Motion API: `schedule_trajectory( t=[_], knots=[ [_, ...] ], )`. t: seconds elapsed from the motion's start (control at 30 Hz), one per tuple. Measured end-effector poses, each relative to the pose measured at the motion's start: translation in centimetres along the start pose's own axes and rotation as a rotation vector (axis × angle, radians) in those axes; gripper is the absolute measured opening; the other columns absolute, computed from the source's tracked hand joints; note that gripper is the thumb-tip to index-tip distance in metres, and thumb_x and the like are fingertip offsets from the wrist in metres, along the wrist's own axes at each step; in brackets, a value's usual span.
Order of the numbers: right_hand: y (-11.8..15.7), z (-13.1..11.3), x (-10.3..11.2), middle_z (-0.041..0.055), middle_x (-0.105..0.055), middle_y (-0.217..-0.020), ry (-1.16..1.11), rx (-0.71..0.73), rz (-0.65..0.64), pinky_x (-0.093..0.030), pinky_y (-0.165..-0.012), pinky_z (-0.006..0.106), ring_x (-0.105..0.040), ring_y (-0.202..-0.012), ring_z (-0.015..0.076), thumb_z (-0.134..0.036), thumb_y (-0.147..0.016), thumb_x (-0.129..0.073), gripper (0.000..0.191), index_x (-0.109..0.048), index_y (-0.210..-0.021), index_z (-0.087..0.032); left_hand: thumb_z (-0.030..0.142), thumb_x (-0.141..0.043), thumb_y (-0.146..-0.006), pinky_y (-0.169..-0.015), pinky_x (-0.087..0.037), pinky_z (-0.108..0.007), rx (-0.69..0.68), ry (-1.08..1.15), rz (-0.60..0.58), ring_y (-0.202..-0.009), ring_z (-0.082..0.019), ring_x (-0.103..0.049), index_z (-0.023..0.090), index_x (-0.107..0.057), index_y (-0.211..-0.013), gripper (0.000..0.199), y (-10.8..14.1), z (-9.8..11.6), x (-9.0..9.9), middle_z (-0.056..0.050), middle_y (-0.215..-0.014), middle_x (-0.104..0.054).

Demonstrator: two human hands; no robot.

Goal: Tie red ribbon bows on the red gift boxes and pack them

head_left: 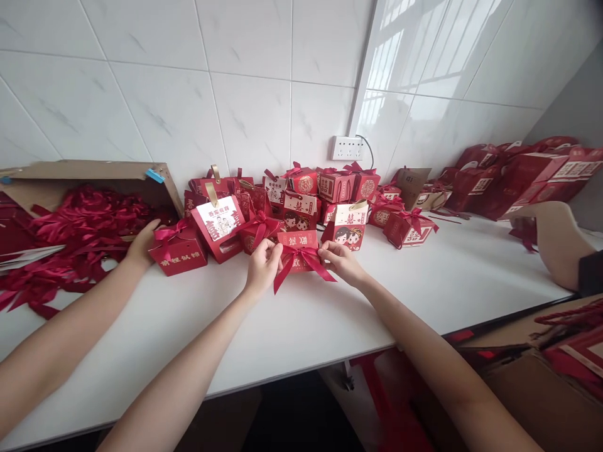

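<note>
The small, red, printed cardboard box (298,238) was between the left hand (264,262) and the right hand (342,260), before more red cardboard boxes (300,204). Each hand was nearly closed, pinching one side of the box's shiny, dark-red ribbon bow (302,252).

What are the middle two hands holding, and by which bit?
The red ribbon bow on a little red box: the left hand pinches its left side, the right hand its right side.

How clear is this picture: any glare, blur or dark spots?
Head view: bright, barred glare on the wall tiles; head view: the far-right box stack looks stretched and softer than the held bow; head view: shadow under the table.
</note>
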State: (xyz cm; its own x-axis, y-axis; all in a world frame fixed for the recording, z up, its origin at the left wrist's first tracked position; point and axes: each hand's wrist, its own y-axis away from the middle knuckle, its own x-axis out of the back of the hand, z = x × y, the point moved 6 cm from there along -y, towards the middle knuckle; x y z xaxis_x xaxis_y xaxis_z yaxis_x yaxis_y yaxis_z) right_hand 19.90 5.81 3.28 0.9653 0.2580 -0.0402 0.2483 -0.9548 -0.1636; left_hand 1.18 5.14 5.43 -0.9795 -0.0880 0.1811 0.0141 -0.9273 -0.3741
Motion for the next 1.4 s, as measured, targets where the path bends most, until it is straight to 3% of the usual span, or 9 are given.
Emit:
schedule_trajectory(
  t=[0.17,0.27,0.33,0.4,0.53,0.7,0.97,1.13,1.4],
  knots=[
    [-0.2,0.3,-0.2,-0.0049,-0.043,-0.059,0.032,0.009,-0.017,-0.038,-0.049,0.024,-0.041,-0.051,0.0079,-0.061,-0.066,-0.066,0.048,-0.041,-0.066,-0.02,0.04,-0.051,-0.082,-0.046,-0.037,-0.02,-0.012,0.007,0.016,-0.041,-0.009,-0.046,0.022,-0.038,-0.065,0.028,0.0,0.2,0.1,0.008,-0.044,-0.047],
    [0.1,-0.3,0.5,-0.0022,-0.049,-0.072,0.1,0.068,0.025,-0.042,-0.054,0.026,-0.046,-0.058,0.0102,-0.059,-0.068,-0.066,0.045,-0.043,-0.077,-0.021,0.044,-0.053,-0.08,-0.047,-0.038,-0.021,-0.015,0.005,-0.011,-0.04,-0.01,-0.046,0.022,-0.04,-0.064,0.03,0.0,0.3,0.0,0.007,-0.043,-0.048],
    [0.4,-1.5,1.1,0.0048,-0.052,-0.097,0.269,0.223,0.099,-0.047,-0.064,0.03,-0.053,-0.077,0.0157,-0.057,-0.065,-0.071,0.052,-0.044,-0.094,-0.023,0.046,-0.054,-0.079,-0.05,-0.039,-0.022,-0.021,0.002,-0.03,-0.042,-0.01,-0.049,0.022,-0.041,-0.064,0.032,0.0,0.4,-0.1,0.007,-0.044,-0.049],
    [0.9,-2.6,1.1,0.014,-0.039,-0.129,0.477,0.395,0.113,-0.049,-0.078,0.038,-0.05,-0.107,0.0257,-0.056,-0.06,-0.076,0.075,-0.039,-0.117,-0.025,0.048,-0.054,-0.079,-0.051,-0.039,-0.022,-0.021,0.0,-0.049,-0.044,-0.011,-0.05,0.022,-0.041,-0.064,0.034,0.0,0.4,-0.2,0.006,-0.044,-0.05],
    [0.9,-2.0,-0.2,0.0174,-0.015,-0.149,0.612,0.437,-0.082,-0.039,-0.102,0.052,-0.029,-0.135,0.0324,-0.049,-0.066,-0.075,0.103,-0.011,-0.143,-0.027,0.051,-0.057,-0.076,-0.049,-0.037,-0.021,-0.007,-0.005,-0.086,-0.044,-0.01,-0.048,0.021,-0.044,-0.066,0.034,-0.1,0.2,-0.3,0.007,-0.046,-0.05],
    [0.7,-1.0,-0.7,0.0159,-0.016,-0.151,0.553,0.401,-0.111,-0.045,-0.1,0.048,-0.03,-0.136,0.0312,-0.038,-0.072,-0.071,0.099,-0.005,-0.146,-0.028,0.044,-0.075,-0.057,-0.051,-0.036,-0.02,0.018,-0.077,-0.159,-0.049,-0.01,-0.049,0.02,-0.049,-0.07,0.038,-0.2,0.5,-0.6,0.009,-0.05,-0.049],
    [-0.1,-2.5,-0.6,0.016,-0.018,-0.15,0.681,0.469,-0.112,-0.043,-0.1,0.051,-0.035,-0.131,0.0338,-0.037,-0.067,-0.073,0.111,0.001,-0.148,-0.027,0.04,-0.071,-0.059,-0.052,-0.039,-0.021,0.023,-0.141,-0.211,-0.048,-0.01,-0.048,0.02,-0.053,-0.077,0.033,-0.5,0.5,-0.8,0.009,-0.05,-0.048],
    [-0.2,-2.3,-0.4,0.0182,-0.028,-0.143,0.717,0.477,-0.078,-0.047,-0.095,0.049,-0.043,-0.122,0.0325,-0.039,-0.065,-0.075,0.107,-0.008,-0.148,-0.022,0.038,-0.074,-0.059,-0.047,-0.039,-0.019,0.032,-0.177,-0.241,-0.048,-0.008,-0.048,0.019,-0.05,-0.071,0.032,-1.1,0.0,-0.2,0.008,-0.053,-0.048],
    [0.0,-1.7,0.6,0.016,-0.027,-0.143,0.648,0.404,0.003,-0.051,-0.087,0.045,-0.044,-0.119,0.031,-0.039,-0.063,-0.076,0.104,-0.013,-0.145,-0.026,0.034,-0.075,-0.058,-0.034,-0.04,-0.021,0.354,-0.183,-0.66,-0.033,-0.011,-0.05,0.019,-0.051,-0.068,0.031,0.0,-1.3,-0.2,0.005,-0.048,-0.054]
  ],
)
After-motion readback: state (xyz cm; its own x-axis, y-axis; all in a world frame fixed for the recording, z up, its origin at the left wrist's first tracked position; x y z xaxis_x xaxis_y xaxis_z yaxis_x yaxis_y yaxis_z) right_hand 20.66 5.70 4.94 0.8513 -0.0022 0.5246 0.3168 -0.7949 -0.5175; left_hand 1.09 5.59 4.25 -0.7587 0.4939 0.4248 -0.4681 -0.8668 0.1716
